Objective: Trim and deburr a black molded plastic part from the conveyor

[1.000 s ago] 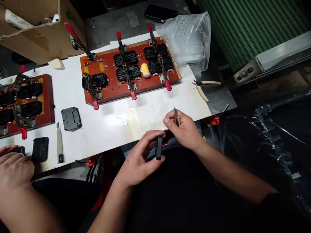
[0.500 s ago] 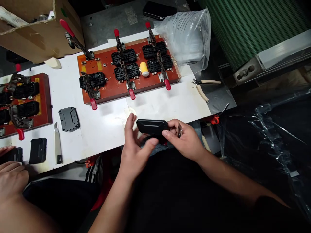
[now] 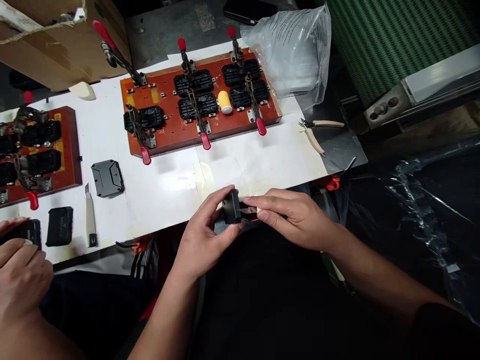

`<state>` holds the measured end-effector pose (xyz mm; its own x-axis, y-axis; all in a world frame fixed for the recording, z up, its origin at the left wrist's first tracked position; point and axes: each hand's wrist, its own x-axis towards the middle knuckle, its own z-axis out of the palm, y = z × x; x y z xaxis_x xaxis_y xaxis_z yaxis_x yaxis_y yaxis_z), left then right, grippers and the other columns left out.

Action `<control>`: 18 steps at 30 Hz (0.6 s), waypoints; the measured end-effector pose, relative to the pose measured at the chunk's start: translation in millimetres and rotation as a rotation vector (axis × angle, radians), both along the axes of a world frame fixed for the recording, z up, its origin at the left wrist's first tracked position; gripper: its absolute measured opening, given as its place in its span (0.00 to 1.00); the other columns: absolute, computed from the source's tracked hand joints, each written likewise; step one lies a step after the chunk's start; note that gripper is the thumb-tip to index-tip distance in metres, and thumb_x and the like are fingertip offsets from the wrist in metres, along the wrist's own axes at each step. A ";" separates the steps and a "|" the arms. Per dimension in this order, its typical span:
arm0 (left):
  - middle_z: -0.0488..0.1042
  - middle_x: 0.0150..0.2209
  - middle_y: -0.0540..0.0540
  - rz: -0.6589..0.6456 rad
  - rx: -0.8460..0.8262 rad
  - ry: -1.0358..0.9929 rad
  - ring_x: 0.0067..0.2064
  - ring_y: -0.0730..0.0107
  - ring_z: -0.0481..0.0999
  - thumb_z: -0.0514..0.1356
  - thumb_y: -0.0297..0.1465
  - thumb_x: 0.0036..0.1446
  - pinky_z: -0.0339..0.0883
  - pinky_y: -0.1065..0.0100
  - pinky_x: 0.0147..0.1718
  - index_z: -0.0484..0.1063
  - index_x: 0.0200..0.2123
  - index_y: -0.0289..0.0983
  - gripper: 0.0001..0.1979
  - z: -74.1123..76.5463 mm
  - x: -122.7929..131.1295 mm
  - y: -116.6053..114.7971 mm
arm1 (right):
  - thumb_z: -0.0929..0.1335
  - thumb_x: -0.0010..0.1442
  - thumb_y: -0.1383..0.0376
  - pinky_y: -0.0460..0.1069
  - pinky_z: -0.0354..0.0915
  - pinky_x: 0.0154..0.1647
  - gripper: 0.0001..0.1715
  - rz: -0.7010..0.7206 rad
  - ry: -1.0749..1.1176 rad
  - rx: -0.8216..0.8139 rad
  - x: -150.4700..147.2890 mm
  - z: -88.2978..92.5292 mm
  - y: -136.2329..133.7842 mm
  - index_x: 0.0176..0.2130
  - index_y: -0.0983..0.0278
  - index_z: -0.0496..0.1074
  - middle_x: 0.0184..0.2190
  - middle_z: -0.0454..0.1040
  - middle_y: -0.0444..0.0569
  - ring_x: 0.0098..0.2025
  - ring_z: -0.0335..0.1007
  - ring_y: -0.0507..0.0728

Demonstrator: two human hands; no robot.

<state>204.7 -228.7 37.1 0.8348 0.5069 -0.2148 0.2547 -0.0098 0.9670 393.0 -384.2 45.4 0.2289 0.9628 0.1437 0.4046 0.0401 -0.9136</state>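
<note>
My left hand (image 3: 204, 232) is closed around a black plastic cover (image 3: 232, 207), which stands on edge with its narrow side toward me. Between the fingers of my right hand (image 3: 296, 215) is a utility knife (image 3: 249, 210). Its short blade points left at the cover's edge; whether it touches cannot be made out. Most of the knife's handle is hidden by the hand. Both hands are just off the front edge of the white-topped table (image 3: 165, 205). Beyond them, a reddish-brown fixture board (image 3: 170, 135) holds several black plastic parts under red-handled toggle clamps.
A yellow-and-white cylinder (image 3: 225, 102) sits on the fixture. Nippers (image 3: 315, 131) lie to its right, below a clear plastic bag (image 3: 292, 55). On the left are a grey cover (image 3: 108, 178), a white-handled knife (image 3: 89, 220), another fixture (image 3: 71, 150) and a co-worker's hands (image 3: 24, 270).
The black cover has passed from my right hand into my left and turned from lying lengthwise to upright. My right hand now points the knife blade at its edge.
</note>
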 end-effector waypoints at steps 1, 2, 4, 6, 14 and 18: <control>0.69 0.66 0.44 0.008 -0.017 -0.005 0.67 0.51 0.71 0.71 0.32 0.62 0.69 0.52 0.66 0.68 0.67 0.49 0.32 0.7 0.1 -0.2 | 0.67 0.76 0.67 0.49 0.71 0.49 0.20 0.013 -0.025 0.026 0.7 0.4 -0.6 0.64 0.61 0.73 0.47 0.79 0.49 0.46 0.76 0.55; 0.70 0.66 0.44 0.014 -0.030 -0.008 0.66 0.51 0.71 0.71 0.31 0.61 0.68 0.53 0.67 0.69 0.67 0.48 0.32 1.2 0.2 -0.5 | 0.67 0.76 0.67 0.49 0.71 0.49 0.20 0.027 -0.051 0.046 1.2 0.5 -1.2 0.64 0.62 0.73 0.47 0.80 0.50 0.45 0.77 0.55; 0.70 0.66 0.43 0.021 -0.055 -0.012 0.66 0.52 0.72 0.71 0.30 0.61 0.68 0.53 0.67 0.69 0.66 0.47 0.32 1.2 0.0 -1.1 | 0.67 0.76 0.67 0.51 0.71 0.48 0.19 0.052 -0.100 0.060 1.9 0.1 -2.5 0.64 0.63 0.74 0.46 0.80 0.51 0.45 0.77 0.56; 0.70 0.66 0.42 0.023 -0.073 -0.012 0.66 0.52 0.72 0.71 0.30 0.61 0.68 0.54 0.67 0.69 0.67 0.46 0.32 0.4 -0.4 -1.8 | 0.67 0.76 0.67 0.51 0.71 0.47 0.19 0.063 -0.132 0.059 2.4 -1.2 -3.8 0.64 0.63 0.74 0.45 0.81 0.51 0.44 0.77 0.56; 0.69 0.67 0.43 -0.003 -0.125 0.014 0.63 0.54 0.74 0.71 0.30 0.61 0.70 0.56 0.65 0.68 0.67 0.48 0.33 2.3 -1.0 -2.2 | 0.67 0.76 0.66 0.52 0.71 0.45 0.19 0.073 -0.162 0.064 4.6 -2.8 -4.2 0.63 0.61 0.74 0.43 0.80 0.49 0.42 0.77 0.56; 0.69 0.66 0.42 -0.012 -0.150 0.029 0.62 0.53 0.75 0.71 0.32 0.61 0.70 0.52 0.65 0.67 0.68 0.48 0.33 4.4 0.0 -2.0 | 0.67 0.77 0.64 0.52 0.71 0.46 0.19 0.074 -0.169 0.055 5.4 -2.4 -4.4 0.63 0.59 0.74 0.44 0.80 0.50 0.43 0.77 0.57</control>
<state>204.7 -230.6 41.5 0.8328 0.4576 -0.3115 0.2832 0.1314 0.9500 398.5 -388.6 43.0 0.1259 0.9658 0.2265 0.5462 0.1231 -0.8285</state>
